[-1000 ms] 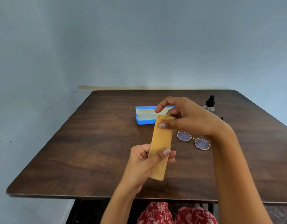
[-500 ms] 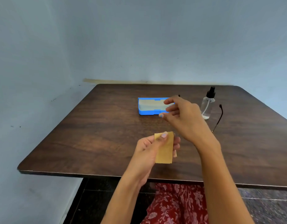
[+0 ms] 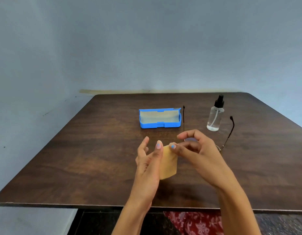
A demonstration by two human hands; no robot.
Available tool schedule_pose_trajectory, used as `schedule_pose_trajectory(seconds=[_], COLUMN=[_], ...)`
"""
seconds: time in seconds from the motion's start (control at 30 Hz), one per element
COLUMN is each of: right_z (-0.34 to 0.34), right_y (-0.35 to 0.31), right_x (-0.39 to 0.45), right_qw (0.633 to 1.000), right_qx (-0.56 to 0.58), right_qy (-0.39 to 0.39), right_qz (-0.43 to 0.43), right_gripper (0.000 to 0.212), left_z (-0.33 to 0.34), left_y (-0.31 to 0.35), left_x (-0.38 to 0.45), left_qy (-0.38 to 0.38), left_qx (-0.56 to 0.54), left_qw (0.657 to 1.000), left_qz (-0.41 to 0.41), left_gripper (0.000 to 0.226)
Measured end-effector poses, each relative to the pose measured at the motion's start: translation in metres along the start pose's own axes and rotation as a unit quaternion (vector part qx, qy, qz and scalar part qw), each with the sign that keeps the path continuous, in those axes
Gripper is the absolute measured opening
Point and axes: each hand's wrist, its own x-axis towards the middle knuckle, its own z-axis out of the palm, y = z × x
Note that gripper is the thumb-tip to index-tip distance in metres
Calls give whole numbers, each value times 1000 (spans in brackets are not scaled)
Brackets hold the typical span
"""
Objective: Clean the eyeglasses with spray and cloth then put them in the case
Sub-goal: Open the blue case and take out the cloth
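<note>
Both hands, left hand (image 3: 147,160) and right hand (image 3: 196,155), pinch the cloth (image 3: 169,164) above the table (image 3: 79,167).

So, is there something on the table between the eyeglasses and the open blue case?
Nothing visible does. The eyeglasses lie partly behind the right hand; the case sits open beyond them, the bare table between. The spray bottle stands off to the right.
</note>
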Motion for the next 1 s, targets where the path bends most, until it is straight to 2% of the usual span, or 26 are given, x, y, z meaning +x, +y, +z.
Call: schedule_pose_trajectory(seconds=[0.07,0.1,0.37,0.6,0.83,1.0], right_z=[2,3,16,18,22,23], right_y=[5,8,30,41,46,51], right_x=[4,6,13,4,-6,-2], right_qw=[999,999,997,997,994,996], right_qx=[20,21,22,57,78,48], right_qy=[-23,-37,-70,-44,-36,-4], right_qz=[21,28,32,-15,-60,-80], right_gripper=[54,56,50,37,24,19], left_z=[-10,-14,-27,-25,-22,-24], left_y=[-9,-13,-16,-23,-25,-28], left_x=[6,8,9,2,-4,0], left_qy=[-7,-13,-45,-35,-29,-20], left_qx=[2,6,-15,-50,-142,-139], left_qw=[1000,1000,999,998,989,989], left_qz=[-1,3,-19,-21,-18,-35], left_gripper=[84,86,69,63,30,35])
